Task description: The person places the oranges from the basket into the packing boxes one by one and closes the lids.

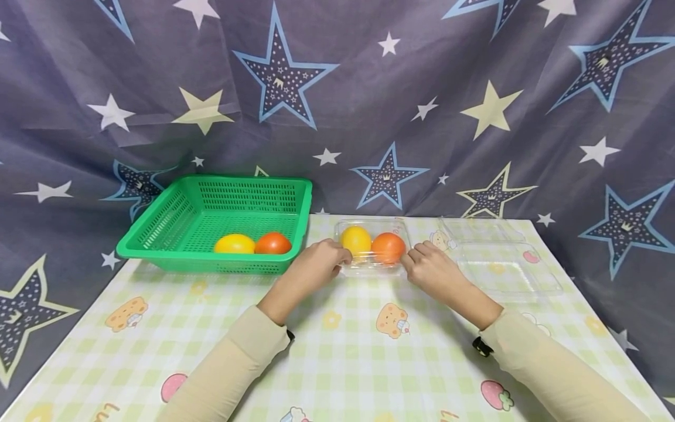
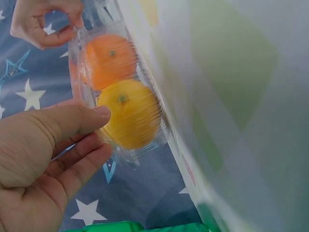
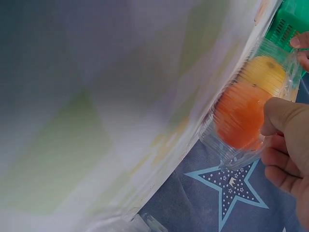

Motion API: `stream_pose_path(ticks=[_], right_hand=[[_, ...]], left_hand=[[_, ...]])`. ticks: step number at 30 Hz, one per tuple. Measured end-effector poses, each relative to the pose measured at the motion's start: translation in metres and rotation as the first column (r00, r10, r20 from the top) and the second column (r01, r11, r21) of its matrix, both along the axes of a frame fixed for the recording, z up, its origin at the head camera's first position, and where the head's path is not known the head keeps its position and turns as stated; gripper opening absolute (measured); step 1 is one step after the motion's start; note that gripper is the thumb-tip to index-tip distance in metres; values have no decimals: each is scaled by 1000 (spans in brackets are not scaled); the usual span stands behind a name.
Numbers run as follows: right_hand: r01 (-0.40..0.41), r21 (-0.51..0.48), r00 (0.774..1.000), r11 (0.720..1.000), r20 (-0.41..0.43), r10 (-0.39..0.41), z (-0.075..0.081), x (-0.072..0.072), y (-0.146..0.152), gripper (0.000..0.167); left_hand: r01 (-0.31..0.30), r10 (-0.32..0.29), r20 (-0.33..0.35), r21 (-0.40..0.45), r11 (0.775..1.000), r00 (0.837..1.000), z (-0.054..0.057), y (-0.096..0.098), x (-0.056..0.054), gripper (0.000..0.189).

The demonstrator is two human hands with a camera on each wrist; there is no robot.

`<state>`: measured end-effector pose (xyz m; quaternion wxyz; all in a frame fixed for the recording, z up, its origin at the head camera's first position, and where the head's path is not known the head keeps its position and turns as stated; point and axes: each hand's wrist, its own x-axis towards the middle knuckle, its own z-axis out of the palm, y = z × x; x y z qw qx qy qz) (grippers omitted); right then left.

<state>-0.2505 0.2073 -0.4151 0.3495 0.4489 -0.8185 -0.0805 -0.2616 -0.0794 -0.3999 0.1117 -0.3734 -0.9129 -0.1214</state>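
1. Clear container (image 1: 371, 272), centre frame, enclosing yellow fruit (image 1: 355, 240) and orange fruit (image 1: 388, 247).
2. Left hand (image 1: 318, 260), right hand (image 1: 434, 271): each grip pinches one end, apparently to steady it evenly.
3. Green basket (image 1: 205, 264), left of centre: walls likely stop loose fruit (image 1: 273, 242) rolling.

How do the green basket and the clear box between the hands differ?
The green basket is opaque with slotted walls; the clear box is see-through. The basket is larger than the box. The left hand and right hand pinch the box, not the basket. Both hold two fruits.
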Motion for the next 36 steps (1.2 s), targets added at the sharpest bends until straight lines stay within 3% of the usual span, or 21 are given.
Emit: stream_pose_path(ticks=[12, 22, 28, 36], right_hand=[[-5, 10, 1000, 1000, 2, 5, -3, -1, -1, 18], [55, 54, 995, 997, 85, -60, 6, 3, -2, 10], [75, -48, 976, 996, 211, -63, 11, 6, -3, 10], [97, -189, 961, 977, 272, -43, 16, 9, -12, 30]], left_hand=[[-3, 3, 1, -11, 1000, 1000, 1, -2, 1, 31], [-6, 6, -8, -16, 1000, 1000, 0, -3, 1, 31], [13, -13, -13, -30, 999, 1000, 0, -3, 1, 25], [27, -27, -80, 6, 1000, 996, 2, -1, 4, 17]])
